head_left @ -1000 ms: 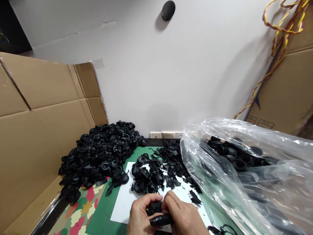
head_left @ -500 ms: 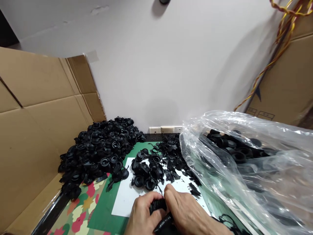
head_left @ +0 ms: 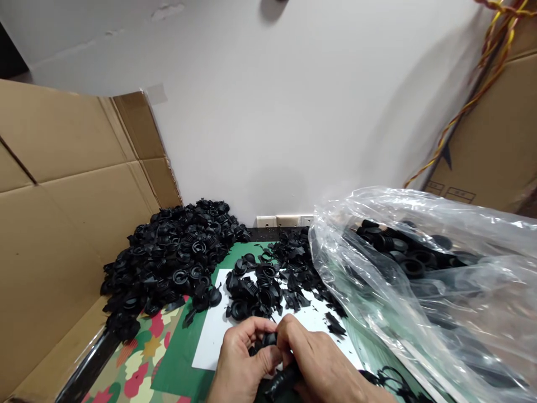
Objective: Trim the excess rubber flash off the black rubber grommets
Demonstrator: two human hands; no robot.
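My left hand (head_left: 241,355) is closed with thumb and fingertips around a small black rubber cap (head_left: 269,339), low in the middle of the head view. Against its right side press the curled fingers of my right hand (head_left: 323,358). A thick, shiny black handle-like thing (head_left: 280,385) sticks out from under my right palm; its far end is hidden. Just beyond my fingers, on a white sheet (head_left: 204,350), lies a small heap of ribbed black rubber caps (head_left: 254,291) with ragged edges.
A large heap of similar caps (head_left: 168,252) rests against a cardboard wall (head_left: 75,218) on the left. Black scraps (head_left: 296,257) lie toward the back wall. On the right, a clear plastic bag (head_left: 461,313) holds more black parts. Beneath is a green mat (head_left: 178,364).
My left fingers have risen and now pinch the cap by its upper part, with the left thumb lifted onto it. My right fingers have shifted slightly at its side. The heaps stay put.
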